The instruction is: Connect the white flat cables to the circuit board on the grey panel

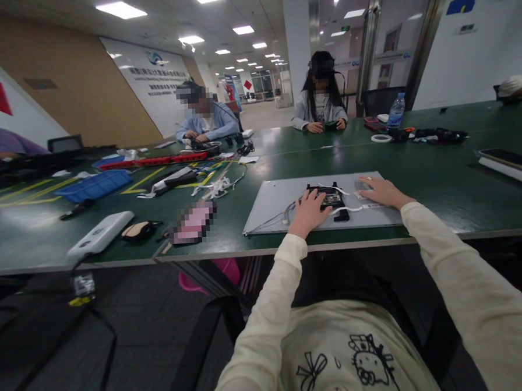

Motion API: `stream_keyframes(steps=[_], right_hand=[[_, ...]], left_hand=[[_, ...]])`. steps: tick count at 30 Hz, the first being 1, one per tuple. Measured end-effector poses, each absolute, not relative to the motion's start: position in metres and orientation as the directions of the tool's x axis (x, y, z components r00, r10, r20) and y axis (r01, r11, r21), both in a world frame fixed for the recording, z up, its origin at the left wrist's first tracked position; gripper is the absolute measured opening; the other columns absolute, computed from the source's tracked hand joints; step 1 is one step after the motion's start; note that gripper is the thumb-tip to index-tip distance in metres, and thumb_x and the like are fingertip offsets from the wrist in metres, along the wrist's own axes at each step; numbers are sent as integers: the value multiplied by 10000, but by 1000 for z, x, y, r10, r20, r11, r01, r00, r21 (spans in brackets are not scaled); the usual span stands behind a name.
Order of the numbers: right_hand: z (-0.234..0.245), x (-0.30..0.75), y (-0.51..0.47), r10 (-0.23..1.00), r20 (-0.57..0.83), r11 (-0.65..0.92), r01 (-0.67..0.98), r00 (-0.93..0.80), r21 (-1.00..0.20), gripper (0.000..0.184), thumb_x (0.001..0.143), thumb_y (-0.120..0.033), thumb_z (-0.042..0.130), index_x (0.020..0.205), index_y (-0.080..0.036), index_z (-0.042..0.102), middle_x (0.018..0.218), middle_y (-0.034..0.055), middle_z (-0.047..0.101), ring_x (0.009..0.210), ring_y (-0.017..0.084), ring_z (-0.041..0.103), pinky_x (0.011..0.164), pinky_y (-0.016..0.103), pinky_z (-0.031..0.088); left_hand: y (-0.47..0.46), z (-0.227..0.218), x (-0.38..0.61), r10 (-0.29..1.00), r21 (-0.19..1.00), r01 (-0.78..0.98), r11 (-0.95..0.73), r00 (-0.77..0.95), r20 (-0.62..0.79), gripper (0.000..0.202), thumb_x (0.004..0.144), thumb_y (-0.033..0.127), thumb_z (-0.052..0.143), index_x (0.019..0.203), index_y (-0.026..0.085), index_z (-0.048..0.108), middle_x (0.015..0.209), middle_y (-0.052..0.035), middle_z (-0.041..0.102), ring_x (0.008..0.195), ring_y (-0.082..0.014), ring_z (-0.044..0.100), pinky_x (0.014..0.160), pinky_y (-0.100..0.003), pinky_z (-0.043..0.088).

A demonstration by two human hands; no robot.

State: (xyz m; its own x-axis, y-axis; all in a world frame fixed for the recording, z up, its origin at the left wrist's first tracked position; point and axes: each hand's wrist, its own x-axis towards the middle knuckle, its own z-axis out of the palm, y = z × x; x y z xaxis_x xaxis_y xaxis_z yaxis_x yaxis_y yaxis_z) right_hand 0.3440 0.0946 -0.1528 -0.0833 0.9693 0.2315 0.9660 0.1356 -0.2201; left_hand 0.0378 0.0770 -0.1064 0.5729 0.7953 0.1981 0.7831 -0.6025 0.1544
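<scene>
A flat grey panel, like the back of a display, lies on the green table in front of me. On its middle sits a black bracket around a small circuit board. White ribbon cables run off to its right, and thin grey wires cross the panel's left part. My left hand rests with fingers spread at the bracket's left side, its fingertips touching or just over the board. My right hand lies with fingers stretched out on the panel's right part, near a white label.
Left of the panel are a pink phone-like item, a white power bank, tangled white cables and a blue tray. A bottle stands at the back right; a phone lies far right. Two people sit opposite.
</scene>
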Motion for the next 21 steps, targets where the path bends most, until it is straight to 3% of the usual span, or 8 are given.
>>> stream_keyframes(steps=[14, 21], right_hand=[[-148, 333, 85, 971, 208, 162, 969, -122, -186, 619, 896, -603, 386, 1410, -268, 465, 1490, 68, 414, 1325, 322, 424, 1043, 520, 360], [-146, 332, 83, 972, 198, 162, 972, -127, -171, 635, 897, -626, 361, 1416, -272, 454, 1502, 60, 397, 1329, 318, 417, 1046, 540, 350]], left_hand=[[65, -112, 30, 810, 169, 798, -578, 536, 240, 503, 961, 473, 380, 1415, 259, 411, 1527, -93, 343, 1430, -305, 246, 1119, -560, 271], [73, -107, 30, 822, 201, 797, -569, 542, 177, 497, 949, 448, 417, 1417, 280, 410, 1527, -83, 347, 1434, -295, 241, 1128, -557, 259]])
